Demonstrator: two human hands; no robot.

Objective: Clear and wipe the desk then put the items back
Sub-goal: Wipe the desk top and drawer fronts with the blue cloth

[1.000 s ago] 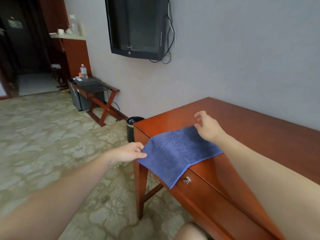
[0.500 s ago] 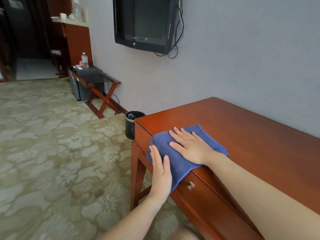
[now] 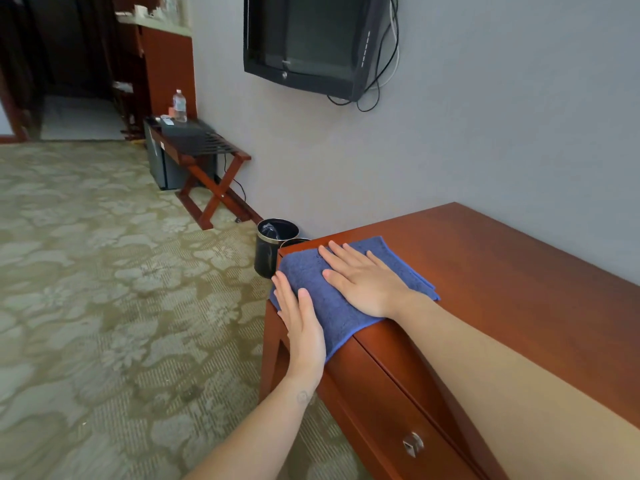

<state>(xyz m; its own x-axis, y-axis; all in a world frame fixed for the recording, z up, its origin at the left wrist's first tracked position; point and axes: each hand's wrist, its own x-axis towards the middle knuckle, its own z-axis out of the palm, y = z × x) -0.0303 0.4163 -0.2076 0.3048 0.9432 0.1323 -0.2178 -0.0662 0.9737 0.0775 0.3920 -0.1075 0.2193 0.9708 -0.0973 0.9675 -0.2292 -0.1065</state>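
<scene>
Blue terry cloth (image 3: 311, 282) lies folded over the near left corner of a reddish-brown wooden desk (image 3: 502, 271), with part of it draped down the front edge. The right hand (image 3: 367, 282) presses flat on the cloth on the desktop, fingers straight and slightly spread. The left hand (image 3: 301, 327) lies flat against the draped part, fingers straight and together.

Just past the desk corner a black waste bin (image 3: 273, 247) stands on patterned carpet (image 3: 86, 271). A second dark rim (image 3: 294, 241) beside it is mostly hidden by the desk. Farther along the grey wall a folding luggage rack (image 3: 204, 150) carries a water bottle (image 3: 179, 106), its label too small to read. A wall-mounted television (image 3: 311, 39) is cut off at the top, with cables (image 3: 384, 64) dangling at its right side. A metal drawer knob (image 3: 412, 444) shows low on the desk front.
</scene>
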